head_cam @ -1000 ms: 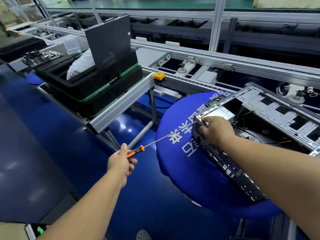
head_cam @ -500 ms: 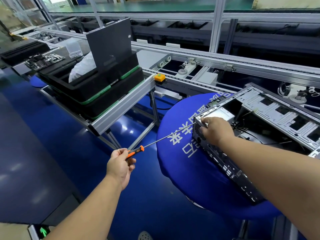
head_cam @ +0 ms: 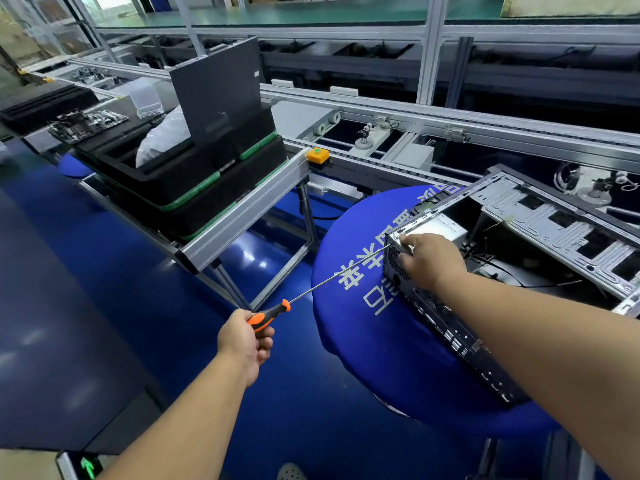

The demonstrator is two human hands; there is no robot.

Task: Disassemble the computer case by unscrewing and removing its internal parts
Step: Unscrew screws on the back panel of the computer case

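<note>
White characters on the blue cover, a green arrow by my feet.

I see large white Chinese characters printed on the round blue cover under the computer case; from my side they stand upside down, and I cannot read them with any certainty, as the case hides part of the line. At the lower left a small device shows a lit green arrow pointing up. A small white label sits on the upright dark panel, too small for me to read.
</note>
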